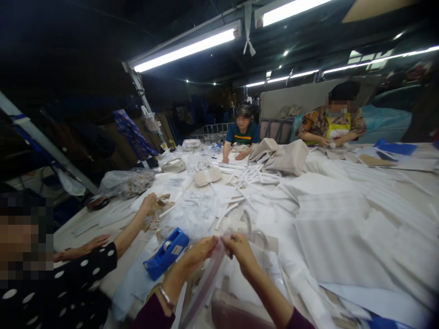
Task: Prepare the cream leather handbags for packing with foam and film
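Note:
My left hand (200,251), with a bracelet at the wrist, and my right hand (241,250) are close together over the table, fingertips pinched. Between them they hold a translucent plastic strip (210,276), part of which trails down toward me. Its upper part is blurred, so I cannot tell how far it reaches. Under my forearms lies a beige and brown handbag (236,308), partly covered by white wrapping. Curved handles (259,238) stand just beyond my right hand. To the left of my left hand sits a blue tape dispenser (167,254).
White foam sheets (343,246) are stacked at right. White strips (250,176) and small beige bags (207,176) lie ahead. A co-worker in polka-dot sleeves (85,265) reaches over brown scraps (156,212) at left. Two more people work across the table, near larger beige bags (286,157).

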The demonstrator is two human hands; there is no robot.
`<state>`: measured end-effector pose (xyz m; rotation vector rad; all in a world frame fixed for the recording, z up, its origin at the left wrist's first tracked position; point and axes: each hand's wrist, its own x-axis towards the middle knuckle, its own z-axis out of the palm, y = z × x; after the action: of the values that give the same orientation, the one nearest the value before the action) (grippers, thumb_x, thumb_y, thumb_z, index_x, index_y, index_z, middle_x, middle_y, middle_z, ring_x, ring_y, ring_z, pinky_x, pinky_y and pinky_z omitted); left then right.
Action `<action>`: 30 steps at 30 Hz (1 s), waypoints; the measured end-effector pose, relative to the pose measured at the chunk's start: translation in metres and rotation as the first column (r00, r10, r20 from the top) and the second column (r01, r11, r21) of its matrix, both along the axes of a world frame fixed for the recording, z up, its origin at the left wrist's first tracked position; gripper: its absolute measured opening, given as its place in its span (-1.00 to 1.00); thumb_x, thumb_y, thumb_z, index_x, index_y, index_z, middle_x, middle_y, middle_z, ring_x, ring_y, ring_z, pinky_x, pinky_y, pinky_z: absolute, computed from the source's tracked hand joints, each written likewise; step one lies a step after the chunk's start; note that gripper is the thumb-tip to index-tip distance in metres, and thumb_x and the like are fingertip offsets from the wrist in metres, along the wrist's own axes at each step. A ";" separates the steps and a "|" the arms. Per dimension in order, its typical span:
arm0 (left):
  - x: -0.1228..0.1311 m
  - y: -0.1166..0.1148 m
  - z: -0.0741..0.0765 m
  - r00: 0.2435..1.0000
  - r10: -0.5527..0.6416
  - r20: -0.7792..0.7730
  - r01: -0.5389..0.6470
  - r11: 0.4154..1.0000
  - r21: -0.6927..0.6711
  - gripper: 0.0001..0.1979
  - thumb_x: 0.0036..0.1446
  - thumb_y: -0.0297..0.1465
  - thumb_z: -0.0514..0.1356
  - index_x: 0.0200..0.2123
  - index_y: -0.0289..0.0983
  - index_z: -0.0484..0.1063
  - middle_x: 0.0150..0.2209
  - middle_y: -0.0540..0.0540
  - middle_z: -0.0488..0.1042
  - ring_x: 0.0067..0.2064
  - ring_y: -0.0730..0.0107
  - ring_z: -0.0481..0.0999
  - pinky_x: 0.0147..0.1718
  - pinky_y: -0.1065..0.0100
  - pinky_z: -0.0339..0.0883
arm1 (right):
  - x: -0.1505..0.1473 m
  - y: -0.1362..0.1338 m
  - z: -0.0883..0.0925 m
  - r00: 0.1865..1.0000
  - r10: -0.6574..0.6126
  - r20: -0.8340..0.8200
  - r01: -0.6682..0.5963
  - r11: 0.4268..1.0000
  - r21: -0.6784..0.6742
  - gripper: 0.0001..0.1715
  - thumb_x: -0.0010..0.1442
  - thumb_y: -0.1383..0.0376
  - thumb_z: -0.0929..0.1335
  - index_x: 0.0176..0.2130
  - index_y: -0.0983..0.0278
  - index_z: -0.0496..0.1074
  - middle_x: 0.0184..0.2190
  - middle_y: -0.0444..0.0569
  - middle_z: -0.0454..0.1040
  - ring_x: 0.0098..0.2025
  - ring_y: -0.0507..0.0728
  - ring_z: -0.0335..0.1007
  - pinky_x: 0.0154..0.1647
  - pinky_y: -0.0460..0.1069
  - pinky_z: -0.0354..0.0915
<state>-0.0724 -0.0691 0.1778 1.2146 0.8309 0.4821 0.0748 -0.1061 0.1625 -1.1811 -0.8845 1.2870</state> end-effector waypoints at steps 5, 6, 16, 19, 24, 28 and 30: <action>-0.029 -0.051 -0.001 0.987 -0.153 -0.052 0.151 0.987 -0.047 -0.58 0.02 -0.16 0.27 -0.15 -0.36 0.50 -0.19 -0.29 0.55 -0.17 0.09 0.55 -0.10 0.15 0.32 | 0.046 0.031 0.037 0.999 -0.049 0.001 0.049 0.999 -0.002 -0.60 -0.09 0.12 0.42 -0.66 0.25 0.19 -0.83 -0.22 0.22 -0.77 -0.09 0.01 -0.72 -0.14 -0.07; -0.029 -0.056 0.001 0.989 -0.140 -0.052 0.138 0.989 -0.045 -0.60 0.01 -0.19 0.28 -0.17 -0.36 0.50 -0.20 -0.29 0.56 -0.18 0.10 0.56 -0.10 0.15 0.32 | 0.050 0.037 0.041 0.998 -0.059 -0.011 0.059 0.998 -0.005 -0.59 -0.11 0.15 0.43 -0.67 0.24 0.16 -0.84 -0.23 0.20 -0.77 -0.09 0.01 -0.73 -0.14 -0.08; 0.009 -0.054 0.042 0.994 0.073 0.079 -0.067 0.994 -0.082 -0.68 0.05 -0.24 0.26 -0.26 -0.41 0.45 -0.30 -0.30 0.57 -0.35 0.21 0.58 -0.28 0.24 0.38 | 0.072 0.019 0.057 0.972 -0.016 -0.236 0.017 1.000 0.001 -0.59 -0.05 0.06 0.45 -0.33 0.32 0.39 -0.42 -0.04 0.49 -0.54 -0.04 0.33 -0.53 -0.12 0.25; 0.021 -0.044 0.045 0.957 0.220 0.189 -0.213 0.976 -0.054 -0.65 0.04 -0.23 0.27 -0.22 -0.41 0.44 -0.27 -0.30 0.56 -0.31 0.20 0.58 -0.23 0.20 0.39 | 0.067 -0.038 0.037 0.972 0.077 -0.221 -0.086 0.996 -0.030 -0.49 -0.08 0.02 0.47 -0.28 0.37 0.47 -0.41 0.03 0.52 -0.55 -0.02 0.33 -0.55 -0.11 0.25; 0.046 -0.044 0.045 0.876 0.357 0.326 -0.369 0.929 -0.027 -0.66 0.09 -0.23 0.24 -0.17 -0.37 0.41 -0.20 -0.26 0.55 -0.21 0.18 0.57 -0.12 0.18 0.37 | 0.039 -0.105 -0.003 0.882 0.291 -0.370 -0.397 0.881 -0.256 -0.38 0.07 -0.11 0.35 -0.29 0.43 0.47 -0.56 0.07 0.50 -0.66 0.00 0.29 -0.68 -0.14 0.16; 0.063 -0.063 0.044 0.878 0.318 0.358 -0.310 0.947 -0.083 -0.67 0.10 -0.25 0.24 -0.13 -0.32 0.38 -0.18 -0.23 0.54 -0.19 0.16 0.56 -0.14 0.16 0.38 | 0.039 -0.088 -0.007 0.835 0.048 -0.548 -0.293 0.882 -0.369 -0.43 0.26 -0.03 0.18 -0.33 0.41 0.41 -0.55 0.06 0.50 -0.66 0.00 0.32 -0.64 -0.12 0.25; 0.067 -0.073 0.041 0.880 0.311 0.359 -0.289 0.950 -0.115 -0.67 0.09 -0.26 0.25 -0.12 -0.31 0.38 -0.21 -0.20 0.54 -0.22 0.18 0.56 -0.18 0.18 0.40 | 0.048 -0.074 -0.004 0.860 0.002 -0.511 -0.224 0.901 -0.372 -0.53 0.25 0.06 0.20 -0.38 0.39 0.38 -0.62 0.00 0.45 -0.70 -0.02 0.27 -0.67 -0.13 0.21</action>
<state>-0.0058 -0.1420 0.2189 0.9002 0.6981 0.9076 0.1232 -0.1798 0.1584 -1.0411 -0.2966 1.8436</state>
